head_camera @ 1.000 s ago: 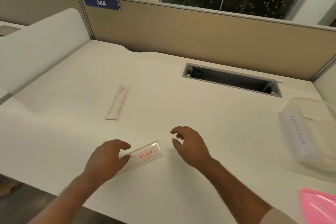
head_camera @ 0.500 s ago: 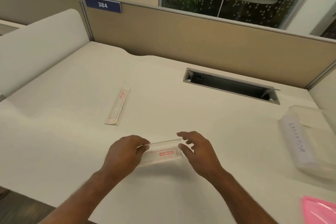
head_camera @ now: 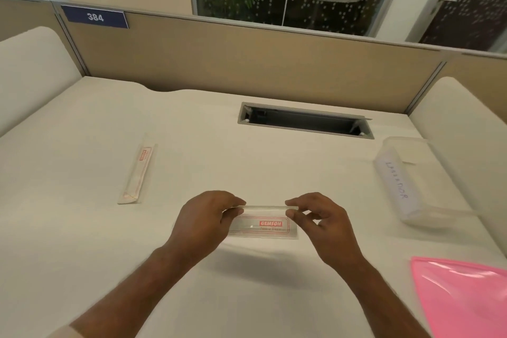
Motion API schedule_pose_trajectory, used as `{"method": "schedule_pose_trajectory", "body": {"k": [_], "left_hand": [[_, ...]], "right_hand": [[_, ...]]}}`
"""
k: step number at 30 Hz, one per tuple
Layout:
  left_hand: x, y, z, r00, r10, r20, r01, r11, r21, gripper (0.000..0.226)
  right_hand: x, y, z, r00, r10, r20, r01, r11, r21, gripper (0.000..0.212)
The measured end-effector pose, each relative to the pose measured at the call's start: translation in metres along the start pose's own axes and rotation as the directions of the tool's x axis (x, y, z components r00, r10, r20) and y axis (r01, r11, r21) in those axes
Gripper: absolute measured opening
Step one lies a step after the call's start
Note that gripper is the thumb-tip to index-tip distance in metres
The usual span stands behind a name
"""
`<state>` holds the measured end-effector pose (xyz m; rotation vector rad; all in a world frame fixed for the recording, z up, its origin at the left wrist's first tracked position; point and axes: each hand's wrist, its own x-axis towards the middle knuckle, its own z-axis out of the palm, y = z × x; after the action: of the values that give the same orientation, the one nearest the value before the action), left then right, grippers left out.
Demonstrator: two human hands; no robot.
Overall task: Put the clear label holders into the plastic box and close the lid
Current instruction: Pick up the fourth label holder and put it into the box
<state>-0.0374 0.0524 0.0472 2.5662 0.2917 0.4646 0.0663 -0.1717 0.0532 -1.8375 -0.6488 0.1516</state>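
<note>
A clear label holder with a red printed sticker is held level above the white desk, near the middle front. My left hand pinches its left end and my right hand pinches its right end. A second clear label holder lies flat on the desk to the left, apart from both hands. The clear plastic box with handwriting on its side stands at the right, lid off. The pink lid lies at the front right corner.
A grey cable slot is sunk into the desk at the back centre. Tan partition panels close the back; white side dividers stand left and right.
The holder was lifted off the desk by my left hand, turned level, and my right hand closed on its other end. The view shifted left, showing more of the box and lid.
</note>
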Motion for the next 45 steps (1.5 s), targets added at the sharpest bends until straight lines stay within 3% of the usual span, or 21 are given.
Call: {"method": "schedule_pose_trajectory", "body": {"k": [4, 6, 11, 14, 16, 19, 21, 25, 29, 34, 38, 41, 43, 45], "left_hand": [[0.003, 0.015, 0.005, 1.000, 0.008, 0.000, -0.008, 0.999, -0.044, 0.014], [0.004, 0.020, 0.006, 0.999, -0.042, 0.009, 0.043, 0.987, -0.157, 0.014], [0.002, 0.017, 0.001, 0.965, -0.160, -0.208, 0.092, 0.948, -0.303, 0.034], [-0.007, 0.010, 0.001, 0.908, -0.321, -0.271, 0.195, 0.894, -0.404, 0.047], [-0.017, 0.011, 0.007, 0.853, -0.484, -0.193, 0.328, 0.786, -0.524, 0.059], [-0.031, 0.026, 0.023, 0.763, -0.645, 0.048, 0.525, 0.573, -0.629, 0.068], [-0.036, 0.039, 0.034, 0.726, -0.641, 0.248, 0.612, 0.439, -0.658, 0.070], [-0.032, 0.071, 0.046, 0.702, -0.453, 0.549, 0.667, 0.150, -0.730, 0.062], [-0.019, 0.089, 0.054, 0.705, -0.362, 0.610, 0.666, 0.041, -0.745, 0.065], [-0.011, 0.084, 0.060, 0.687, -0.461, 0.561, 0.578, -0.120, -0.807, 0.056], [-0.012, 0.076, 0.064, 0.702, -0.482, 0.524, 0.528, -0.142, -0.837, 0.061], [-0.008, 0.070, 0.062, 0.719, -0.530, 0.449, 0.487, -0.077, -0.870, 0.068], [-0.004, 0.063, 0.058, 0.730, -0.578, 0.366, 0.473, 0.040, -0.880, 0.073], [-0.001, 0.053, 0.053, 0.748, -0.613, 0.254, 0.481, 0.238, -0.844, 0.068]], "right_hand": [[-0.006, 0.000, -0.011, 0.998, -0.031, -0.063, 0.031, 1.000, 0.003, 0.012], [-0.008, 0.003, -0.017, 0.994, -0.025, -0.104, 0.029, 0.999, 0.034, 0.013], [-0.012, 0.013, -0.034, 0.960, 0.140, -0.241, -0.081, 0.968, 0.237, 0.020], [-0.014, 0.019, -0.042, 0.917, 0.234, -0.324, -0.121, 0.936, 0.331, 0.018], [-0.015, 0.022, -0.044, 0.883, 0.302, -0.358, -0.148, 0.905, 0.399, 0.013], [-0.016, 0.024, -0.042, 0.849, 0.383, -0.364, -0.174, 0.853, 0.493, 0.007], [-0.017, 0.023, -0.037, 0.839, 0.413, -0.353, -0.175, 0.821, 0.544, 0.006], [-0.018, 0.021, -0.018, 0.837, 0.440, -0.324, -0.181, 0.783, 0.595, 0.009], [-0.023, 0.019, 0.002, 0.834, 0.478, -0.274, -0.226, 0.750, 0.621, 0.010], [-0.029, 0.014, 0.013, 0.868, 0.471, -0.155, -0.269, 0.710, 0.651, 0.013], [-0.029, 0.013, 0.011, 0.891, 0.450, -0.056, -0.327, 0.722, 0.609, 0.014], [-0.029, 0.016, 0.008, 0.892, 0.451, 0.031, -0.396, 0.745, 0.537, 0.012], [-0.027, 0.019, 0.004, 0.885, 0.465, 0.038, -0.416, 0.749, 0.516, 0.015], [-0.023, 0.022, -0.002, 0.884, 0.467, 0.003, -0.405, 0.763, 0.504, 0.017]]}}
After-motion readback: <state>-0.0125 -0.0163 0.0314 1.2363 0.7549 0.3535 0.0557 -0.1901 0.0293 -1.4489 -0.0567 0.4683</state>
